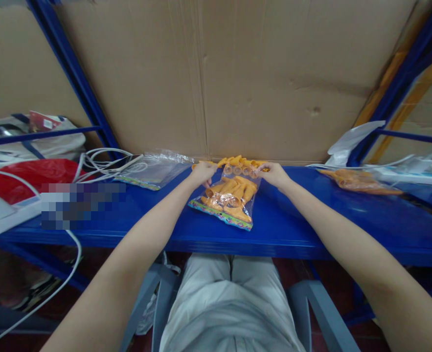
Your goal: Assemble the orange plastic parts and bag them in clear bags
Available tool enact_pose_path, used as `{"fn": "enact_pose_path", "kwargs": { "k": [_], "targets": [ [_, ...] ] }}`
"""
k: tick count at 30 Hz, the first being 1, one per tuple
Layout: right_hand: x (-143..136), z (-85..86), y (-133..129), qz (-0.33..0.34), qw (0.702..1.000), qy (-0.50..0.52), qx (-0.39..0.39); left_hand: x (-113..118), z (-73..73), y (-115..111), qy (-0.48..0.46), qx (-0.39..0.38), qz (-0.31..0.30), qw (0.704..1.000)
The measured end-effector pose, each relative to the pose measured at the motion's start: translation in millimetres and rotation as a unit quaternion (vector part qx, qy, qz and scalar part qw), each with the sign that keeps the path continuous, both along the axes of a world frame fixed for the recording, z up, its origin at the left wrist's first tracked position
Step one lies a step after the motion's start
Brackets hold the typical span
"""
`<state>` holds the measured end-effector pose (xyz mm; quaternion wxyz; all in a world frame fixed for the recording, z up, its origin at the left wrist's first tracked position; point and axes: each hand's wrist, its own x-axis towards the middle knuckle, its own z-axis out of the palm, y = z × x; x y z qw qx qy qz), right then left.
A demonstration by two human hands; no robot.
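Note:
A clear plastic bag [221, 205] with a colourful printed strip along its near edge lies on the blue table in front of me. Inside it are several orange cone-shaped pieces [234, 188], hollow at one end. My left hand [203, 172] is closed at the bag's far left corner, thumb and fingers pinching its edge. At the far right corner, my right hand [273, 173] pinches the bag's edge with its fingertips. A row of more orange cones [239, 161] lies just behind the bag, between my hands and partly hidden by them.
Left of my hands lies a clear bag [153, 168] with white cables [102, 164] beside it. Further left are a red plastic bag [50, 176] and a white power strip [10, 212]. Another bag of orange pieces [358, 181] rests at right. Cardboard [238, 83] walls the back.

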<state>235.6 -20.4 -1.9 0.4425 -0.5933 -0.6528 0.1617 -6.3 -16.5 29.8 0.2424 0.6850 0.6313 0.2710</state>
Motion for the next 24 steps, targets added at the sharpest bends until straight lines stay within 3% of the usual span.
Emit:
{"fn": "enact_pose_path", "kwargs": {
  "k": [5, 7, 10, 13, 15, 19, 24],
  "targets": [
    [0.1, 5.2, -7.8, -0.139, 0.980, -0.139, 0.010, 3.5, -3.7, -5.2, 0.000, -0.056, -0.043, 0.997],
    [0.9, 9.1, -12.0, -0.154, 0.972, -0.179, -0.014, 2.9, -5.1, -4.9, -0.008, -0.072, -0.061, 0.996],
    [2.5, 10.2, -13.9, -0.096, 0.977, -0.168, -0.089, -0.1, -7.1, -1.7, -0.027, -0.090, -0.082, 0.992],
    [2.1, 4.8, -11.4, 0.034, 0.991, -0.072, -0.107, -2.7, -10.3, 4.1, -0.032, -0.101, -0.094, 0.990],
    [-0.2, 1.1, -9.8, 0.079, 0.989, -0.021, -0.120, -3.0, -13.0, 7.9, -0.040, -0.099, -0.085, 0.991],
    [-7.2, 1.3, -12.3, 0.064, 0.987, 0.026, -0.144, -0.9, -17.2, 12.0, -0.090, -0.074, -0.065, 0.991],
    [-12.4, 3.9, -17.6, 0.065, 0.988, 0.078, -0.120, -0.7, -18.9, 13.2, -0.141, -0.082, -0.084, 0.983]
  ]
}}
